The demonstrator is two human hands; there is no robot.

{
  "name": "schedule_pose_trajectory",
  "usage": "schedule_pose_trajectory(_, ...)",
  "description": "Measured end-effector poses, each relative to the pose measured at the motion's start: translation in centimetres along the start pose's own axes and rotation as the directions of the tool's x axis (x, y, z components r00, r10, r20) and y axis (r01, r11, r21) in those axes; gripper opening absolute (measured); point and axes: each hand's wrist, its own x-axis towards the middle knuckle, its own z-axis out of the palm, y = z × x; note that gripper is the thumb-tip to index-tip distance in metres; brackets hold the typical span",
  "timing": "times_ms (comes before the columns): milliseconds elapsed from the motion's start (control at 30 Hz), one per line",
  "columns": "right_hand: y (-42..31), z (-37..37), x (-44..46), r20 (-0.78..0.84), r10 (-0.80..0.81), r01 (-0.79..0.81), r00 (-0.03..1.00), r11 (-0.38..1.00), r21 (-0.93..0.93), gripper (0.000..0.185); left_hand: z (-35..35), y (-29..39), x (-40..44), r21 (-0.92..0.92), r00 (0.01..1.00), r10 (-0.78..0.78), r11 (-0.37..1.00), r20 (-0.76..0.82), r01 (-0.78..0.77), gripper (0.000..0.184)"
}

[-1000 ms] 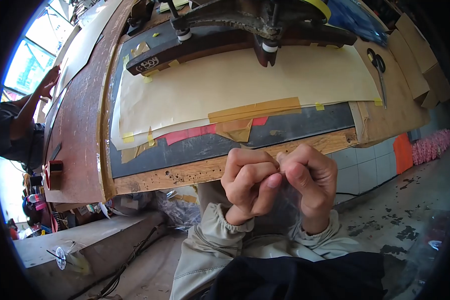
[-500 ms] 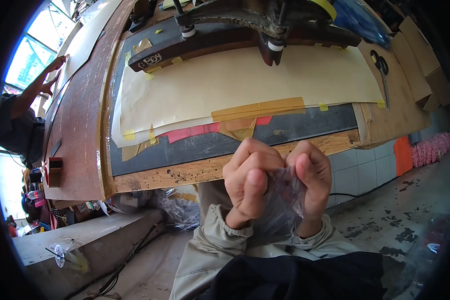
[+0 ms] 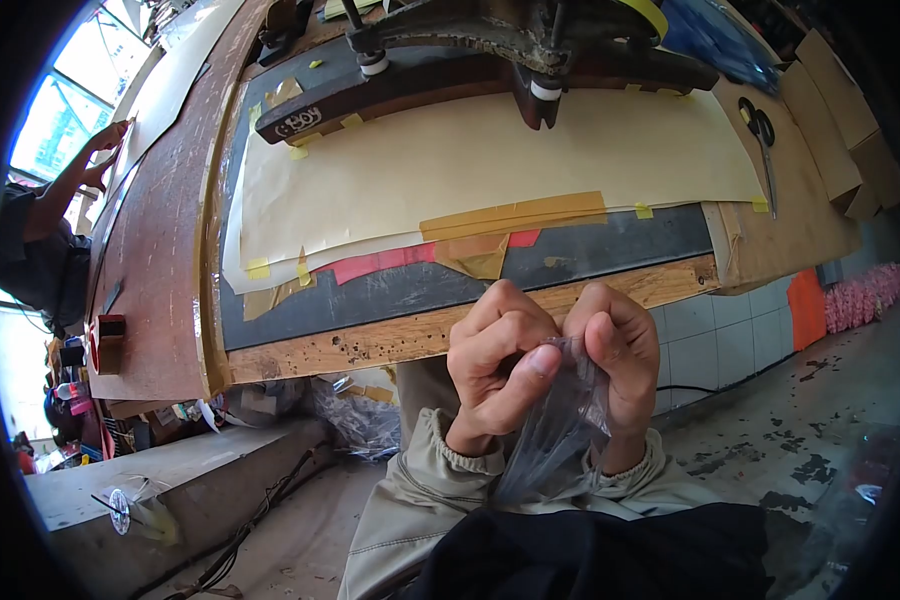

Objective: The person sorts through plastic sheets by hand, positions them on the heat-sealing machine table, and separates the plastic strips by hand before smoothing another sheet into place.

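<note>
My left hand and my right hand are close together above my lap, just in front of the table's wooden edge. Both have their fingers curled and pinch the top of a clear plastic bag. The crumpled plastic hangs down between my wrists. Beyond my hands, cream paper sheets lie on a dark board, with brown and yellow tape along their edges. A dark metal press rests across the back of the sheets.
Scissors lie on brown cardboard at the right, near open cardboard boxes. A tape roll stands on the reddish board at the left. At far left another person reaches over a sheet. Pink material is at the right.
More of the clear plastic now shows, hanging lower between my hands. My left thumb has lifted and stretched toward the right hand. My hands remain close together.
</note>
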Motion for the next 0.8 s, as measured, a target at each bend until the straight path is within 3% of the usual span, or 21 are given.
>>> schedule_pose_trajectory(167, 0.3, -0.5, -0.1, 0.076, -0.011, 0.006, 0.997, 0.998, 0.061, 0.032, -0.2, 0.0, -0.2, 0.014, 0.998, 0.054, 0.998, -0.044, -0.053, 0.012)
schedule_pose_trajectory(267, -0.5, -0.7, 0.5, 0.053, -0.144, 0.151, 0.988, 0.973, -0.173, 0.031, -1.1, 0.7, 0.1, 0.077, 0.997, 0.014, 0.997, -0.079, -0.008, 0.011)
schedule_pose_trajectory(367, -2.4, -2.6, 0.9, 0.222, -0.154, 0.246, 0.963, 0.839, -0.485, 0.025, -2.5, 1.6, 0.1, 0.199, 0.994, -0.092, 0.975, -0.065, 0.103, 0.011)
schedule_pose_trajectory(433, -2.9, -2.9, 0.8, 0.202, -0.132, 0.23, 0.971, 0.758, -0.61, 0.023, -2.9, 1.9, 0.0, 0.259, 0.991, -0.132, 0.956, -0.027, 0.134, 0.01)
schedule_pose_trajectory(533, -3.1, -2.5, 0.6, 0.174, -0.172, 0.244, 0.97, 0.614, -0.75, 0.018, -1.8, 2.0, -0.7, -0.015, 0.942, -0.319, 0.947, -0.103, 0.319, 0.006)
schedule_pose_trajectory(567, -3.1, -2.3, 0.7, 0.17, -0.206, 0.258, 0.964, 0.558, -0.789, 0.016, -1.2, 3.2, -0.5, -0.226, 0.879, -0.475, 0.86, -0.031, 0.457, 0.009)
schedule_pose_trajectory(600, -3.0, -2.2, 0.8, 0.17, -0.238, 0.277, 0.956, 0.547, -0.79, 0.015, -2.7, 3.3, -0.6, 0.01, 0.821, -0.56, 0.827, 0.106, 0.563, 0.021)
schedule_pose_trajectory(667, -2.7, -2.1, 0.9, 0.168, -0.29, 0.304, 0.942, 0.527, -0.793, 0.012, -2.7, 3.5, -0.1, -0.069, 0.819, -0.541, 0.825, 0.19, 0.561, 0.03)
schedule_pose_trajectory(800, -2.2, -1.5, 1.2, 0.179, -0.319, 0.331, 0.931, 0.523, -0.786, 0.012, -3.1, 4.1, 0.6, 0.149, 0.859, -0.451, 0.892, 0.243, 0.426, 0.033)
